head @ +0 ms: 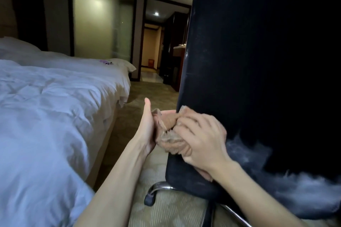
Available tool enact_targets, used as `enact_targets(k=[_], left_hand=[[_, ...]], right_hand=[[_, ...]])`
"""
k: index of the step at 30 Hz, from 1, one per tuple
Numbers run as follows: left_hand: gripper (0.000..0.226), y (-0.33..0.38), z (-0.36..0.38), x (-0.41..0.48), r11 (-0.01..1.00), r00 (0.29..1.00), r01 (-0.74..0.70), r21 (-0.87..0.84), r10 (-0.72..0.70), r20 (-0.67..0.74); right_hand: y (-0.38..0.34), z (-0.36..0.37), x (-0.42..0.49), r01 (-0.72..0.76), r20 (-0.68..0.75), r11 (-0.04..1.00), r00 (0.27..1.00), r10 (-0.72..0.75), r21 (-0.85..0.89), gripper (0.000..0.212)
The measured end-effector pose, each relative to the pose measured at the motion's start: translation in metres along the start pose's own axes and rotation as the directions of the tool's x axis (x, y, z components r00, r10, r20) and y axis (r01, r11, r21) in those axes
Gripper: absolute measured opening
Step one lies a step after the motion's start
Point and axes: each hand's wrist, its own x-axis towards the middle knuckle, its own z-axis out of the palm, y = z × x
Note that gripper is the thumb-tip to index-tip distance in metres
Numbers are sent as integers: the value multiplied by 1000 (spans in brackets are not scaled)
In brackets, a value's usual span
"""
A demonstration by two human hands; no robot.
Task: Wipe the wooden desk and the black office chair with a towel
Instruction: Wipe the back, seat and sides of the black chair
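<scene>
The person's right grip (201,140) is closed tight on the bunched tan towel (170,140), fingers curled over it and pressing it against the left edge of the black office chair (239,60), low on the backrest just above the seat. The left grip (147,129) holds the towel's free end just beside that edge, thumb pointing straight up while the fingers wrap round the cloth's far side. A white-sheeted bed (46,106) lies to the left, and the chair's chrome base (156,189) stands on the patterned carpet (166,210) below the hands
</scene>
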Motion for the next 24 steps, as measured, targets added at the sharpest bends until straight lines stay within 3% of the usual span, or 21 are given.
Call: enact_targets(k=[2,4,7,9,15,19,21,24], left_hand=[[102,-3,1,6,999,1000,-25,-32,25,-11],[104,-3,3,11,998,998,-55,11,55,-10],[103,-5,4,15,995,997,-59,78,64,-53],[104,-3,3,16,994,996,-65,86,69,-52],[111,-4,2,10,999,1000,-28,40,27,8],[109,-2,2,11,993,998,-66,94,67,-10],[107,-2,2,14,989,995,-96,117,99,-25],[103,-3,3,17,985,992,-112,131,118,-36]], right_hand=[[18,-24,24,3,-151,999,988,-12,-55,35],[37,-45,48,-85,-301,989,952,44,-122,32],[49,-55,62,-232,-332,958,929,166,-171,38],[40,-41,50,-263,-272,955,937,218,-140,44],[-7,23,-20,-127,-155,991,981,119,-45,11],[-23,38,-66,-13,110,1000,994,14,-3,29],[-31,39,-79,59,287,998,956,-62,18,41],[-37,39,-85,125,432,990,891,-139,60,43]])
